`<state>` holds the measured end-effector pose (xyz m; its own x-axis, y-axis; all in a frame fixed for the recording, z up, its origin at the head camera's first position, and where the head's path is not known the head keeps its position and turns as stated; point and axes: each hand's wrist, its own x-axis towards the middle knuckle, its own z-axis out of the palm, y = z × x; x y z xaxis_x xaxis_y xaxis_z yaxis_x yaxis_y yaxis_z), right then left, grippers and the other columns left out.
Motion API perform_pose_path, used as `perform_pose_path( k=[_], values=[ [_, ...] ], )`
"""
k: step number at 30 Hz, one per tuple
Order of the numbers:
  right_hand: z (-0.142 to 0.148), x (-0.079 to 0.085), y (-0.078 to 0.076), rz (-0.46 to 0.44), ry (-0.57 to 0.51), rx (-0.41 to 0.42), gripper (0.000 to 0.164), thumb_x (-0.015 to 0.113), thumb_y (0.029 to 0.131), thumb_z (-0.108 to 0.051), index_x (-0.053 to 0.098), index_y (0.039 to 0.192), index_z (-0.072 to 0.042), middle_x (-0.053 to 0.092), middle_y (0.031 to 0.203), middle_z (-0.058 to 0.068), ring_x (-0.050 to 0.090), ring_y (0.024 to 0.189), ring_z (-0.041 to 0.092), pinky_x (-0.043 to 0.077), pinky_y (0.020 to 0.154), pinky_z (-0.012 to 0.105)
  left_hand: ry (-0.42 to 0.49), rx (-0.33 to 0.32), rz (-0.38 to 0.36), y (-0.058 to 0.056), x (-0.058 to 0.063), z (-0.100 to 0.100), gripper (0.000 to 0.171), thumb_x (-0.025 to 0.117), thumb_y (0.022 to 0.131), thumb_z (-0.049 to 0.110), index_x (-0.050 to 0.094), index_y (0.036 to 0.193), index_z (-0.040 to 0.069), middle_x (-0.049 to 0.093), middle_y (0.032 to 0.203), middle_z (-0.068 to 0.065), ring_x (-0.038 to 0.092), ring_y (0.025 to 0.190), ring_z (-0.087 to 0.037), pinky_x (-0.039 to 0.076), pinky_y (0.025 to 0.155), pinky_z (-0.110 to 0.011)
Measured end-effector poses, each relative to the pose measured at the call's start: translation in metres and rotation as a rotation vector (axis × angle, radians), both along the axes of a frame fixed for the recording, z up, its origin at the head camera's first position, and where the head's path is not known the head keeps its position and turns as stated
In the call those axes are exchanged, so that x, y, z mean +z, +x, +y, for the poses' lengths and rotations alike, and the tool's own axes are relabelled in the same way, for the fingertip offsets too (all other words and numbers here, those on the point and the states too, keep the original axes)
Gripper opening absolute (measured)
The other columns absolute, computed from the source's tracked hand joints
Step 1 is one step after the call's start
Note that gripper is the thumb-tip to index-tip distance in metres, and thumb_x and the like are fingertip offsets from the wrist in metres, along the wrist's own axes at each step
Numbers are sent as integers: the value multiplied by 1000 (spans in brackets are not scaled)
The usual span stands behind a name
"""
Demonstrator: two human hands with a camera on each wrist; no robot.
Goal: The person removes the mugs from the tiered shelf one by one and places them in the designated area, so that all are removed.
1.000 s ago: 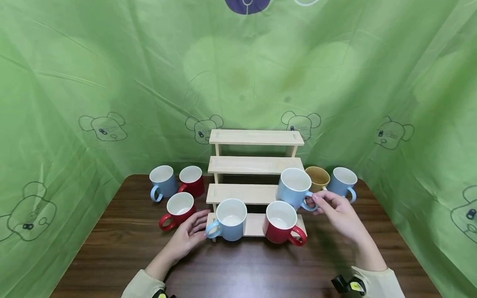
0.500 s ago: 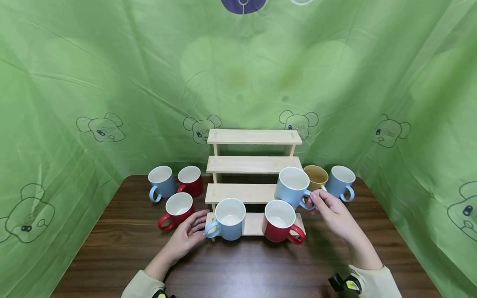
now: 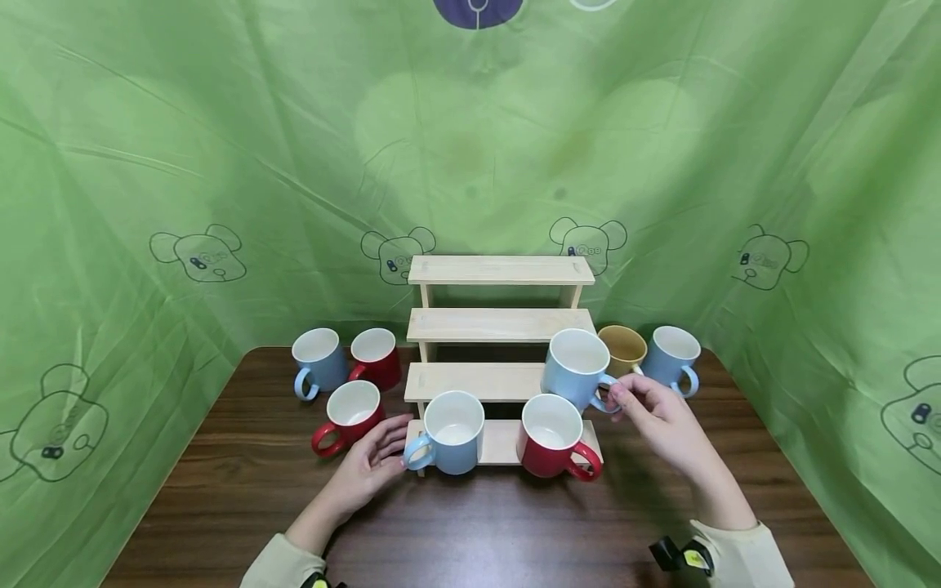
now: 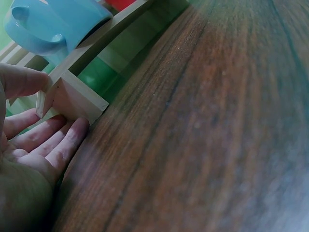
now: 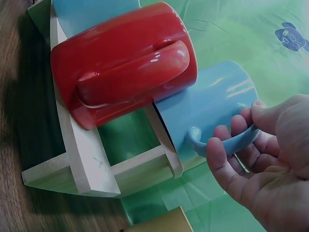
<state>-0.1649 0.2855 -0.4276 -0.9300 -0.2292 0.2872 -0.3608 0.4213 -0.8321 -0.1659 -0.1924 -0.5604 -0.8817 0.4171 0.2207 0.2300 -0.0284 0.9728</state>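
Observation:
My right hand point(image 3: 662, 420) pinches the handle of a light blue mug point(image 3: 575, 363), upright at the right end of the second step of a wooden tiered shelf point(image 3: 500, 322). In the right wrist view, this blue mug point(image 5: 207, 106) has its base at the step, with fingers through the handle. My left hand point(image 3: 367, 469) holds the left end of the bottom step, thumb at the front corner and fingertips at the side panel point(image 4: 72, 96). On the bottom step stand a light blue mug point(image 3: 454, 437) at left and a red mug point(image 3: 547, 441) at right.
Left of the shelf are a blue mug point(image 3: 321, 359) and two red mugs, one behind point(image 3: 376, 358) and one in front point(image 3: 356, 412). At right stand a yellow mug point(image 3: 623, 347) and a blue mug point(image 3: 672, 355). Green cloth point(image 3: 470, 163) hangs round the brown table point(image 3: 507, 531).
The view shifts slightly. Both hands stay in about the same places, the right still on the blue mug's handle, and the mugs keep their positions.

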Motion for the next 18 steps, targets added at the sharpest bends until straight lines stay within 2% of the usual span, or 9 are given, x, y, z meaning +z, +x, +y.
perform_pose_path(
  k=[9, 18],
  values=[
    [-1, -1, -1, 1, -21, -4, 16, 59, 113, -7, 70, 109, 5, 74, 96, 15, 75, 83, 24, 64, 77, 25, -7, 7, -13, 1, -1, -1, 66, 67, 101, -6, 39, 161, -8, 49, 156, -38, 62, 136, -11, 52, 110, -23],
    [0, -7, -5, -6, -95, 74, 19, 53, 115, -3, 64, 110, 11, 72, 98, 21, 75, 89, 15, 66, 83, 30, -6, 2, -4, 0, -2, -1, 66, 66, 101, -6, 38, 161, -10, 49, 156, -38, 62, 137, -12, 52, 110, -23]
  ],
)
